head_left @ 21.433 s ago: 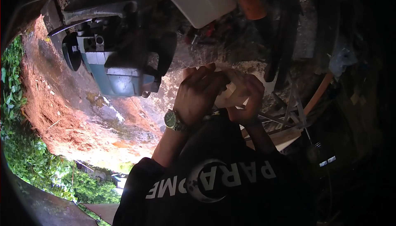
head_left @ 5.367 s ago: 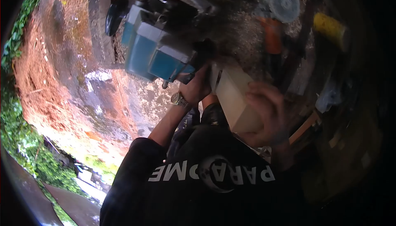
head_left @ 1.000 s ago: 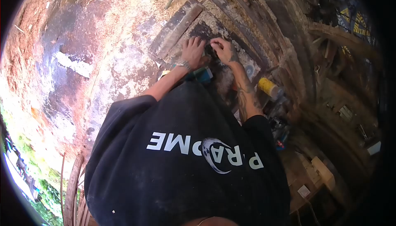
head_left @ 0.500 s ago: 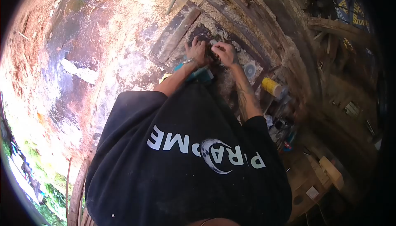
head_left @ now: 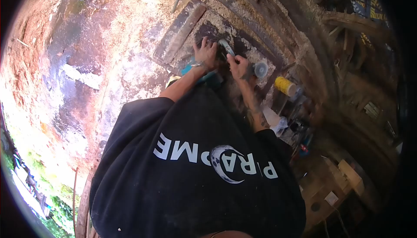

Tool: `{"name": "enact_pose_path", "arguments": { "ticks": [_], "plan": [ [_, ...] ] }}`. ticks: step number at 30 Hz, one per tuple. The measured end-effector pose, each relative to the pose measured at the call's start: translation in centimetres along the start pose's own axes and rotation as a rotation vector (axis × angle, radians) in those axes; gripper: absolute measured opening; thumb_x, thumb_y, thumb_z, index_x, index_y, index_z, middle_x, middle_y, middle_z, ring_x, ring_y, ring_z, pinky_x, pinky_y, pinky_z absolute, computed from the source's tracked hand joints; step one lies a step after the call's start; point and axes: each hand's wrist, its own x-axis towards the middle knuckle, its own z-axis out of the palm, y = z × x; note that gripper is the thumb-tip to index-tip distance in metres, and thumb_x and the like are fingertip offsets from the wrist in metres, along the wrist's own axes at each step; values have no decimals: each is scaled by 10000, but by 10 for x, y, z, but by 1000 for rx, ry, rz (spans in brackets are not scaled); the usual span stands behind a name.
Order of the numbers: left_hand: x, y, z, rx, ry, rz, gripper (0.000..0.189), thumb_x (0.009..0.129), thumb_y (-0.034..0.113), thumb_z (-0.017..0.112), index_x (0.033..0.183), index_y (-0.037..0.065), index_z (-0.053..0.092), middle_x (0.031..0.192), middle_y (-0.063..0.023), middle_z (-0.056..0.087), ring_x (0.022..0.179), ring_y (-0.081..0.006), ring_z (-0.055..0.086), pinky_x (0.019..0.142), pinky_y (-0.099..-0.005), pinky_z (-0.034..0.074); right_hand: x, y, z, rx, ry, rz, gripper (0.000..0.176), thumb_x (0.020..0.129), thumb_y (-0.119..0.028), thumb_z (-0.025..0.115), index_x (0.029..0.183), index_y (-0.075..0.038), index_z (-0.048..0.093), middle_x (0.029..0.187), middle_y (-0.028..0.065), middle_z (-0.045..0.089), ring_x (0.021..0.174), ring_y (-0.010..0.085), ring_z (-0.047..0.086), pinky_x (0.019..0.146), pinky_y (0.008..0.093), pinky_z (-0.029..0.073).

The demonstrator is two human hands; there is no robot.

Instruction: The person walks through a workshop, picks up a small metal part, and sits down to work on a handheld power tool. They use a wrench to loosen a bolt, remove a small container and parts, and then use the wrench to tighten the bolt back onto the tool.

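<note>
My left hand (head_left: 206,54) lies with fingers spread over a dark surface strewn with wood shavings. A bracelet is on that wrist. My right hand (head_left: 238,66) is closed around one end of a slim, pale grey tool (head_left: 226,47), whose exact kind I cannot make out. The tool points forward and slightly left, away from my body. Under and beside my left forearm sits a teal object (head_left: 211,80), partly hidden by the arm and shirt. A round grey disc (head_left: 260,69) lies just right of my right wrist.
Shavings-covered planks (head_left: 243,10) run along the far side, with a shorter wooden strip (head_left: 186,34) left of the hands. A yellow cylindrical container (head_left: 284,86) and a clutter of small items stand to the right. A wooden board (head_left: 319,194) is at lower right.
My right hand has drawn back toward my body and away from the left hand, showing more of the pale tool. My left hand stays nearly in place, fingers spread.
</note>
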Motion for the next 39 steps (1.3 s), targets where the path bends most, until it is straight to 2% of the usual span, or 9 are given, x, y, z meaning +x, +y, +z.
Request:
{"name": "enact_pose_path", "arguments": {
  "ticks": [7,10,13,18,20,26,33,36,39],
  "plan": [
    [4,25,19,142,56,50,616,787,340,743,1275,18,548,1309,-151,620,1378,-341,455,1118,-747,216,-5,-20,13,-553,307,-72,456,978,-372,630,714,0,633,642,235,641,716,439,694,669,532,530],
    [8,35,9,209,-14,48,589,807,305,708,1270,-26,558,1259,-174,639,1333,-332,485,1125,-730,227,-14,-42,6,-457,274,111,433,1010,-412,568,931,0,676,893,294,701,760,480,676,698,567,526],
    [17,35,7,243,-99,72,610,796,312,714,1269,-41,562,1223,-184,648,1296,-343,519,1132,-733,221,-16,-20,11,-596,488,-68,492,1029,-457,511,1076,11,657,1065,316,685,852,474,692,764,552,540],
    [26,37,-14,196,-190,115,756,755,454,747,1280,-67,590,1239,-194,646,1252,-388,595,1159,-737,193,-7,-25,15,-19,346,801,509,1054,-445,463,1118,16,669,1106,277,686,963,451,687,875,497,545],
    [29,42,-24,189,-299,107,784,744,474,750,1287,-69,595,1237,-200,648,1225,-385,618,1170,-724,194,-7,-31,7,28,399,759,437,1046,-379,488,1088,20,663,1040,244,678,928,414,676,843,463,543],
    [45,47,-32,240,-331,136,710,733,500,736,1188,-34,630,1151,-192,693,1106,-352,672,1031,-550,374,-13,75,38,-899,778,-340,141,984,-65,656,922,54,612,759,131,613,652,238,637,575,332,546],
    [49,46,-33,172,-336,134,672,740,474,744,1137,-43,582,1086,-204,689,1080,-344,665,1035,-466,382,-29,49,46,-355,481,304,287,1064,-208,533,1121,54,635,933,163,674,755,264,666,657,291,547],
    [54,46,-29,174,-354,121,687,745,466,753,1155,-52,566,1091,-212,688,1074,-344,662,1039,-472,380,-24,64,61,-309,667,390,387,1092,-335,453,1108,-26,686,998,155,712,812,267,690,702,289,545],
    [54,41,-28,152,-395,124,686,744,453,766,1153,-56,559,1095,-221,687,1065,-346,664,1036,-476,384,-12,24,40,-251,438,760,366,1082,-276,401,1246,-60,646,1116,200,701,976,374,676,830,431,529]
  ]
}}
